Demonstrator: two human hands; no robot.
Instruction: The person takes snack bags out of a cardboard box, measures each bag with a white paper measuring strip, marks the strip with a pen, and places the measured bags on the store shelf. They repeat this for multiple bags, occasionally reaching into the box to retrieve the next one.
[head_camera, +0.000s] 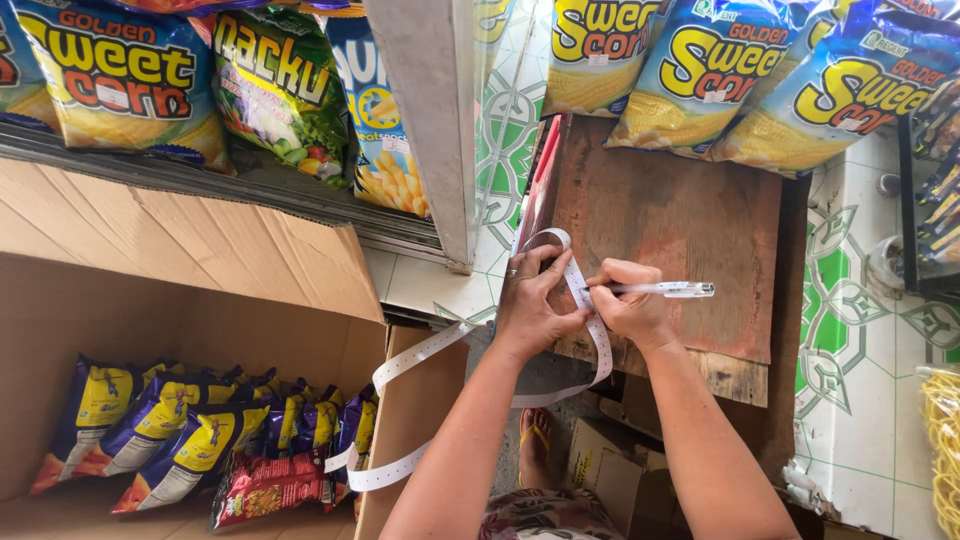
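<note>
My left hand (530, 300), with a ring on one finger, pinches a long white perforated paper strip (420, 350) flat against a worn reddish wooden board (680, 220). The strip loops over the board's left edge and trails down toward the cardboard box. My right hand (628, 300) holds a clear white pen (665, 290), its tip on the strip just right of my left fingers. Both hands touch each other at the board's lower left corner.
An open cardboard box (180, 300) at lower left holds several blue and red snack bags (200, 440). Yellow and blue snack bags hang along the top (700, 70). A grey post (430, 120) stands left of the board. Green patterned tiles (850, 330) lie right.
</note>
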